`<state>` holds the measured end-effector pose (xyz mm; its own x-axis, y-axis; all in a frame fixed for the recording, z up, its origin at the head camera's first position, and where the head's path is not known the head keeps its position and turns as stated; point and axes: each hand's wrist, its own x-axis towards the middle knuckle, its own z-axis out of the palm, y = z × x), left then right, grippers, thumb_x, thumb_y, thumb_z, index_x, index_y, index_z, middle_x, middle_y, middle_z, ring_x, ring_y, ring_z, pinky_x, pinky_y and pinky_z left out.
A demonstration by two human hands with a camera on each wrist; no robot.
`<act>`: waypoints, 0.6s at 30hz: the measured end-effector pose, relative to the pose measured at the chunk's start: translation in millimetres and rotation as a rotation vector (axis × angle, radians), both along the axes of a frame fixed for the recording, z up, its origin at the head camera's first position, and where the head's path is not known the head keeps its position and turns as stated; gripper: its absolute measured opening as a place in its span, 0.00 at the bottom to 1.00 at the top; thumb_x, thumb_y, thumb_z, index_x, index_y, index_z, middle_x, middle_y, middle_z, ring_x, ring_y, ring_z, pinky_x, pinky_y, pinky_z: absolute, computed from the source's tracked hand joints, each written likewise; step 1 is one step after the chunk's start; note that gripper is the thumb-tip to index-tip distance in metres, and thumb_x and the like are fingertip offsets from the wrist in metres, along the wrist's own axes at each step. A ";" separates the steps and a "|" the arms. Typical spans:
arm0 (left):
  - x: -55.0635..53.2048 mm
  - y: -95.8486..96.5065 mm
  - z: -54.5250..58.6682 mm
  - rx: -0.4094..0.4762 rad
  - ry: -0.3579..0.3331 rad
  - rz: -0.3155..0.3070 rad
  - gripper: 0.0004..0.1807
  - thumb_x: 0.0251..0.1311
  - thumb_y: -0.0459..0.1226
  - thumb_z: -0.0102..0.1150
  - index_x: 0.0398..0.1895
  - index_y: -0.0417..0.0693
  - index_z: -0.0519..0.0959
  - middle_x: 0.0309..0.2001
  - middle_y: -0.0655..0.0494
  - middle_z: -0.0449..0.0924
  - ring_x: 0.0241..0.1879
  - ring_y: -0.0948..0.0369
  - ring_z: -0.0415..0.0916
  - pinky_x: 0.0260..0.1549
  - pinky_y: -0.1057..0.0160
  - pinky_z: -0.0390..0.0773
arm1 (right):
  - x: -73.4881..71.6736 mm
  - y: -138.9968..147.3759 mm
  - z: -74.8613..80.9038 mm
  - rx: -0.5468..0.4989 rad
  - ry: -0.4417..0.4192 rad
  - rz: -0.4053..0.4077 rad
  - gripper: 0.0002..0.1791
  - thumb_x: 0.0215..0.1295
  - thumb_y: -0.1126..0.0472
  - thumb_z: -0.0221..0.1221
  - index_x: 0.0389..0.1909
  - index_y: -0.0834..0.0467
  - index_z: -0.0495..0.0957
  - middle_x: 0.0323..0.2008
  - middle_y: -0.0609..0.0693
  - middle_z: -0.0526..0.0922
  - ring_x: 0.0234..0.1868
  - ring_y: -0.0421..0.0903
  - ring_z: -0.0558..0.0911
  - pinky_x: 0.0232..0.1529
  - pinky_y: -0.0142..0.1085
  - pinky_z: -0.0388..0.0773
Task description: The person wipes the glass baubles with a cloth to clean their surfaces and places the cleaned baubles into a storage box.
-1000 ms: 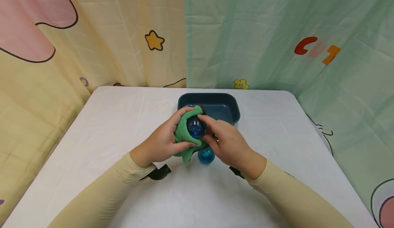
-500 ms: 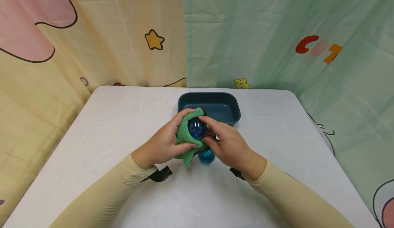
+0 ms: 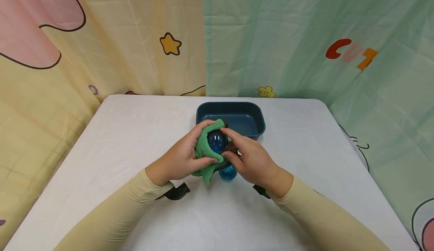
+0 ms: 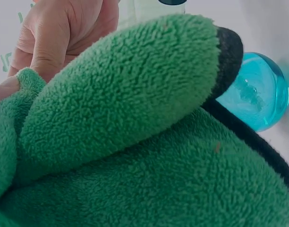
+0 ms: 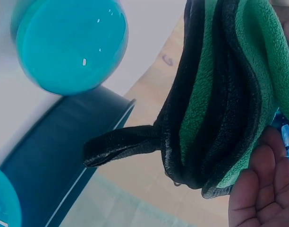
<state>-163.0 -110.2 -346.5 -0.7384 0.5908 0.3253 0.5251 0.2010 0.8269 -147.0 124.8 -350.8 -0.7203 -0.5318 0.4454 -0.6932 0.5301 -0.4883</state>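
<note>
A glossy dark blue ball (image 3: 217, 141) sits in a fluffy green cloth (image 3: 203, 147) with black edging, held up over the table. My left hand (image 3: 184, 153) grips the cloth around the ball's left side, thumb below and fingers above. From the right, my right hand (image 3: 249, 155) pinches the ball between thumb and index finger. The right wrist view shows curled fingers (image 5: 265, 184) beside the cloth's folds, and a black loop (image 5: 121, 144) hanging off it. Just below the cloth, a turquoise clear ball (image 3: 228, 172) lies on the table, partly covered by the cloth.
A dark teal rectangular basin (image 3: 249, 124) stands behind the hands on the white-covered table (image 3: 142, 123). Another turquoise ball (image 5: 4, 201) shows at the edge of the right wrist view. Printed curtains (image 3: 288, 36) hang behind the table.
Both hands, with the cloth and dark blue ball, have shifted slightly down and right, covering more of the turquoise ball. Their grips look the same.
</note>
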 end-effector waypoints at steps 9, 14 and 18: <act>0.7 -2.0 -0.7 -0.035 0.013 0.003 0.47 0.63 0.29 0.72 0.81 0.47 0.56 0.73 0.47 0.69 0.61 0.54 0.78 0.60 0.60 0.81 | 0.0 -2.1 2.6 0.027 -0.097 -0.049 0.31 0.72 0.58 0.67 0.69 0.69 0.69 0.37 0.49 0.87 0.36 0.42 0.85 0.40 0.36 0.85; 0.4 -6.6 -5.1 -0.061 0.050 0.045 0.48 0.61 0.29 0.74 0.81 0.46 0.57 0.74 0.48 0.68 0.64 0.53 0.75 0.63 0.57 0.78 | 0.3 -5.1 3.4 0.024 -0.146 -0.023 0.35 0.74 0.58 0.65 0.74 0.68 0.64 0.45 0.52 0.88 0.45 0.44 0.88 0.46 0.42 0.87; 0.4 -10.2 -5.4 -0.037 0.050 0.070 0.48 0.61 0.29 0.74 0.81 0.49 0.57 0.73 0.49 0.70 0.62 0.54 0.77 0.60 0.59 0.80 | 0.0 -4.7 3.8 0.080 -0.037 0.008 0.37 0.72 0.63 0.67 0.77 0.61 0.63 0.45 0.52 0.86 0.44 0.45 0.85 0.43 0.37 0.84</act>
